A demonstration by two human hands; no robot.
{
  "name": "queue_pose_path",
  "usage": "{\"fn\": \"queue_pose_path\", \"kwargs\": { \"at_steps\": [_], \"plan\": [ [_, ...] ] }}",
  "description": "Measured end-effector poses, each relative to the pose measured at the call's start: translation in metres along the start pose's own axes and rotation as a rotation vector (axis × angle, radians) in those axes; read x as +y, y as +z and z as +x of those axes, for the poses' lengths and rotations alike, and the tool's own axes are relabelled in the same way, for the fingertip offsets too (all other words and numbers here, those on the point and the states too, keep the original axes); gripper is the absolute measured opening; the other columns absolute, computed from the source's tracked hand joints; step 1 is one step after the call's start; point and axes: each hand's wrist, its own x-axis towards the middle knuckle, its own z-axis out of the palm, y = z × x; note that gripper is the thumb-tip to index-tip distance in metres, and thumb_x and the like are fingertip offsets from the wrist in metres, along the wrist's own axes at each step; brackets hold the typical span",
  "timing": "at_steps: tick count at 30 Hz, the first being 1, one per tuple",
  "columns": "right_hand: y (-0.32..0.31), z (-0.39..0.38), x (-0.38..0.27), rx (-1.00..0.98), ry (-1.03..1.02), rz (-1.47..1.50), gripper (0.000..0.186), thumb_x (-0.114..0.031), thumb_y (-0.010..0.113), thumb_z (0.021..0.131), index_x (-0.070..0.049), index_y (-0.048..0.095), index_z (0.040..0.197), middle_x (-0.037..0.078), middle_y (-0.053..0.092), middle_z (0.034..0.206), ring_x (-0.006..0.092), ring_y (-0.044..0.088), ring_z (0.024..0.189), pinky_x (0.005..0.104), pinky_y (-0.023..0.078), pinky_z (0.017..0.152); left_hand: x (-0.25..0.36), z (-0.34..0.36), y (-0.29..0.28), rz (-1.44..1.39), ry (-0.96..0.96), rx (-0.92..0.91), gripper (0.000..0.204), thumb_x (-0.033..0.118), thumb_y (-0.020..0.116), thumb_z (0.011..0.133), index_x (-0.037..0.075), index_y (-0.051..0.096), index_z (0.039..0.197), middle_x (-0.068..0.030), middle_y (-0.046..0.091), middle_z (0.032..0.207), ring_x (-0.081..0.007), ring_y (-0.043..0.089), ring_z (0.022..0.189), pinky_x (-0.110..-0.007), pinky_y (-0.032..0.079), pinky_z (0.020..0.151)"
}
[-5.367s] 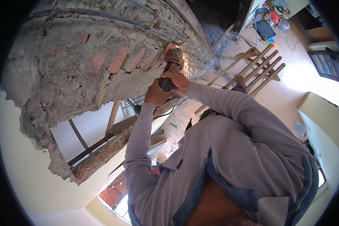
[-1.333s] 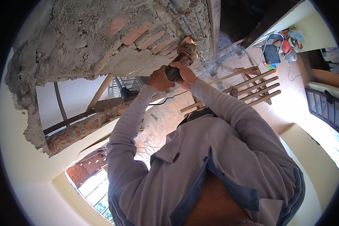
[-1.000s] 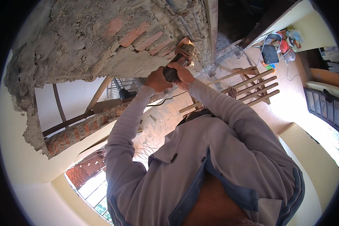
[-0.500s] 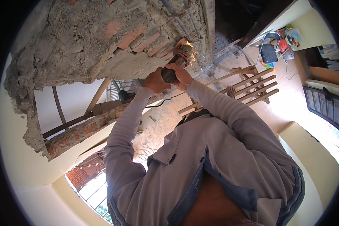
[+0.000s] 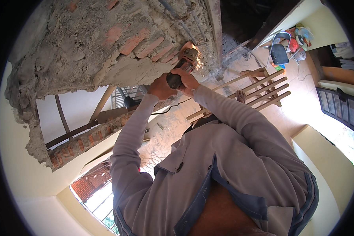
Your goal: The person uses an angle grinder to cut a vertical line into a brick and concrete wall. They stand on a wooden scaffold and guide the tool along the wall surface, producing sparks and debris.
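Both my hands are wrapped round an angle grinder (image 5: 183,63) with a dark rear body and a worn reddish front. My left hand (image 5: 161,87) grips the rear of it, and my right hand (image 5: 187,80) closes over its body from the other side. The grinder's head meets the rough concrete next to exposed steel bars (image 5: 181,21). Orange sparks (image 5: 200,59) fly off at its right side. The disc itself is mostly hidden by the guard. A black cord (image 5: 171,108) trails from near my hands down to the left.
Broken wall (image 5: 78,51) with bare bricks fills the upper left, above an opening with a brick edge (image 5: 80,143). A wooden slatted stand (image 5: 263,88) is at right, with a bare foot (image 5: 241,96) on it. Beyond are a chair (image 5: 279,53) and piled household items.
The view has shifted slightly, and the wall and grinder sit a little further left. My hands keep the same grip, and sparks still come off the grinder.
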Motion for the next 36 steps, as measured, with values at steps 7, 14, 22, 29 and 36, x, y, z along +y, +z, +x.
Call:
{"fn": "queue_pose_path", "kwargs": {
  "at_steps": [7, 14, 22, 29, 36],
  "plan": [
    [0.0015, -0.0028, -0.0009, -0.024, -0.019, -0.044, 0.028, -0.024, 0.077, 0.086, -0.009, 0.063, 0.105, 0.004, 0.069, 0.094, 0.0145, 0.071, 0.075, 0.0297, 0.062, 0.067, 0.0007, -0.0022, -0.0035, -0.011, 0.002, -0.013, 0.088, 0.027, 0.085, 0.061, 0.002, 0.048, 0.137, -0.0223, 0.066, 0.12, -0.035, 0.066, 0.11, -0.042, 0.053, 0.095],
    [0.0022, -0.0024, -0.0007, -0.023, -0.013, -0.03, 0.027, -0.024, 0.076, 0.087, -0.009, 0.063, 0.105, 0.003, 0.069, 0.093, 0.0142, 0.07, 0.075, 0.0292, 0.062, 0.068, 0.0, -0.0015, -0.002, -0.018, 0.011, -0.002, 0.088, 0.026, 0.085, 0.062, 0.002, 0.048, 0.138, -0.0215, 0.067, 0.118, -0.0348, 0.067, 0.108, -0.041, 0.053, 0.094],
    [-0.0002, 0.0002, 0.0004, -0.023, -0.003, -0.025, 0.027, -0.025, 0.076, 0.086, -0.01, 0.064, 0.105, 0.002, 0.069, 0.092, 0.0139, 0.07, 0.075, 0.0291, 0.061, 0.068, 0.0017, -0.0027, -0.0028, -0.009, 0.012, -0.009, 0.09, 0.026, 0.086, 0.061, 0.002, 0.048, 0.138, -0.0222, 0.067, 0.119, -0.0356, 0.067, 0.109, -0.042, 0.053, 0.094],
    [-0.0006, 0.0006, -0.0009, 0.003, 0.013, 0.006, 0.03, -0.018, 0.079, 0.082, -0.008, 0.065, 0.106, 0.005, 0.07, 0.095, 0.0186, 0.072, 0.077, 0.0343, 0.061, 0.065, 0.0003, -0.002, -0.0015, -0.016, 0.015, 0.003, 0.09, 0.027, 0.086, 0.061, 0.001, 0.047, 0.139, -0.0219, 0.067, 0.119, -0.0351, 0.066, 0.11, -0.041, 0.053, 0.095],
    [-0.0017, 0.004, 0.0006, 0.02, 0.012, 0.004, 0.031, -0.019, 0.08, 0.08, -0.008, 0.065, 0.106, 0.004, 0.07, 0.093, 0.0179, 0.071, 0.075, 0.0334, 0.06, 0.064, -0.0036, 0.0002, 0.0008, -0.014, 0.042, 0.02, 0.086, 0.028, 0.086, 0.06, 0.0, 0.049, 0.133, -0.0229, 0.068, 0.115, -0.0367, 0.067, 0.106, -0.042, 0.054, 0.093]
  ]
}}
